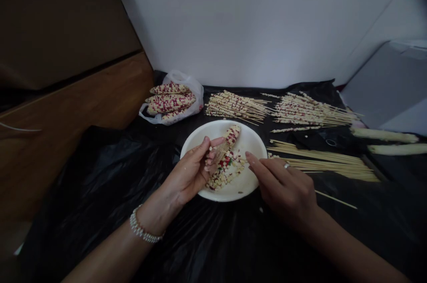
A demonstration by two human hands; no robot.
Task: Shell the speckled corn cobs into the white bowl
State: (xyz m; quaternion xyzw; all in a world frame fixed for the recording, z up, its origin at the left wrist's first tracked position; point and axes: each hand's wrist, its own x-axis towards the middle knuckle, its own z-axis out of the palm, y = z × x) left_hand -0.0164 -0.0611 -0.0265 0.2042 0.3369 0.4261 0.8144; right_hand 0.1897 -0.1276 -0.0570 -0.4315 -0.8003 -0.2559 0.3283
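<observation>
My left hand (193, 171) grips a partly stripped red-and-white corn cob (229, 138) tilted over a white bowl (248, 140). Loose kernels (227, 171) lie heaped in the bowl under the cob. My right hand (283, 187), a ring on one finger, rests at the bowl's right rim with its fingers curled and a fingertip pointing at the kernels; it also seems to hold a thin bamboo skewer (335, 200) that sticks out to its right. A bead bracelet (143, 229) circles my left wrist.
A plastic bag of whole cobs (171, 98) sits at the back left. Two piles of kernel-threaded skewers (235, 107) (308, 114) lie behind the bowl, bare skewers (327, 160) to its right, stripped cobs (383, 135) far right. Black plastic sheeting (106, 185) covers the table; wooden furniture (66, 105) stands left.
</observation>
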